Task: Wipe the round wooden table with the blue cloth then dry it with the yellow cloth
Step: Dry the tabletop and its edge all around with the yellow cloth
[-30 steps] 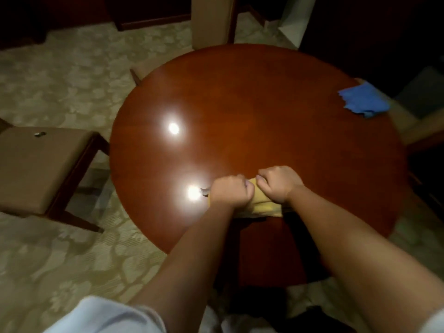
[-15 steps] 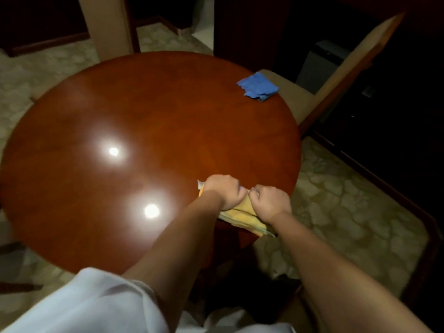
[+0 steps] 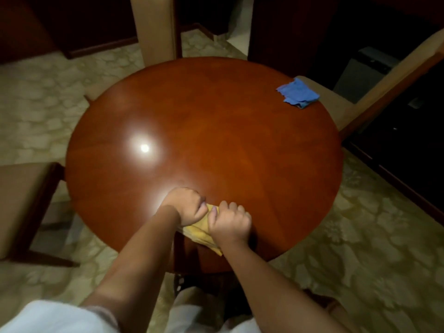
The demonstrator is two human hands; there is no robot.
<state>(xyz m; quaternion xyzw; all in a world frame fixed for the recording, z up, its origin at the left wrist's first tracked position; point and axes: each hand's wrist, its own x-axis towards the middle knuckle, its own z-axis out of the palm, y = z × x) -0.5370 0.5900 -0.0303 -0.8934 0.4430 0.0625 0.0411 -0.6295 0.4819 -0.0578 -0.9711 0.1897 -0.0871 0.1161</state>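
The round wooden table [image 3: 216, 131] fills the middle of the view, glossy with a lamp reflection on its left half. Near its front edge lies the yellow cloth [image 3: 200, 230], bunched up. My left hand [image 3: 186, 204] and my right hand [image 3: 229, 222] both grip it with curled fingers, side by side, hiding most of it. The blue cloth [image 3: 298, 93] lies crumpled at the table's far right edge, well away from both hands.
Three beige chairs ring the table: one at the back [image 3: 156, 27], one at the right [image 3: 355, 97] behind the blue cloth, one at the left [image 3: 21, 203]. Patterned carpet [image 3: 360, 248] surrounds it. Dark furniture [image 3: 408, 140] stands at the right.
Both hands keep gripping the yellow cloth near the front edge. The view has swung back leftward, so the table sits centred again and the left chair shows.
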